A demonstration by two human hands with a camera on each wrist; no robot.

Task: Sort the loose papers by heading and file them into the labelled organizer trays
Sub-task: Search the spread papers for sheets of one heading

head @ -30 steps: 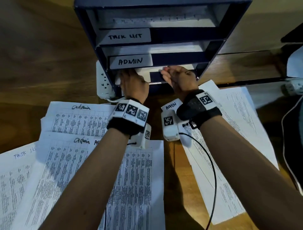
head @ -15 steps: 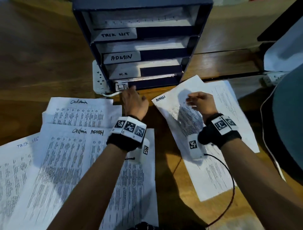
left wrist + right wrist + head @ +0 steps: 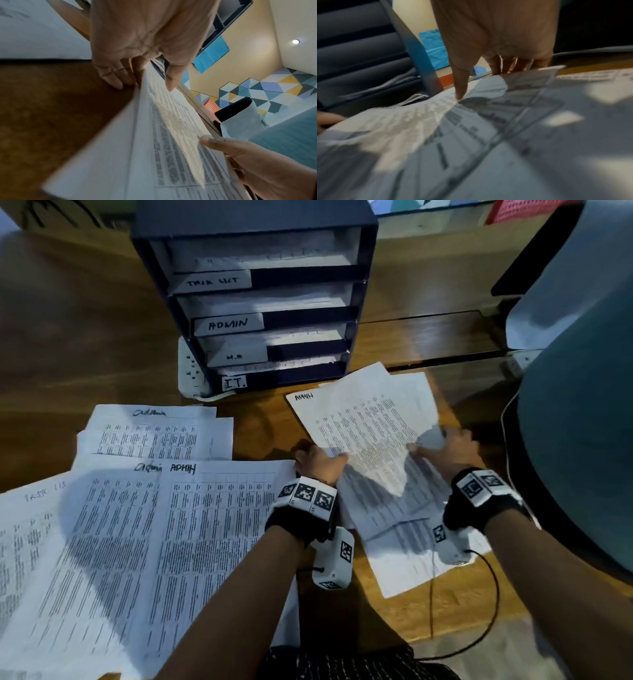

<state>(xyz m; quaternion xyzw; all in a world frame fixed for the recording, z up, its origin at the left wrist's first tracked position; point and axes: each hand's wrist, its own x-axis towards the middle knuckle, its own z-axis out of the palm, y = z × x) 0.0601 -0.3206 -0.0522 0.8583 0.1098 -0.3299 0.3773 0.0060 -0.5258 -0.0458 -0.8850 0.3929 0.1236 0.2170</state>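
1. Wooden desk (image 3: 428,607) is carrying everything: a dark four-tier organizer (image 3: 260,299) is standing at its far side, open fronts turned toward the person so the labels are readable, from the top TASK LIST, ADMIN (image 3: 228,324), what looks like H.R, and I.T.
2. Both hands are working on the sheet headed ADMIN (image 3: 363,433), which is lying just in front of the organizer's right side, on top of another sheet.
3. The left hand (image 3: 320,465) is pinching the sheet's left edge, thumb on the printed face and fingers (image 3: 113,75) tucked under it against the wood, probably to get underneath and lift it clear.
4. The right hand (image 3: 445,451) is clamping the opposite edge, thumb on top and fingers behind, so the paper is curling up there; holding two sides likely keeps it flat enough to slide into a tray.
5. More loose papers (image 3: 154,522), some headed Admin and one apparently a task list, are lying overlapped at left, headings showing, presumably waiting their turn.
6. Judging by its heading, this sheet belongs in the second tray.
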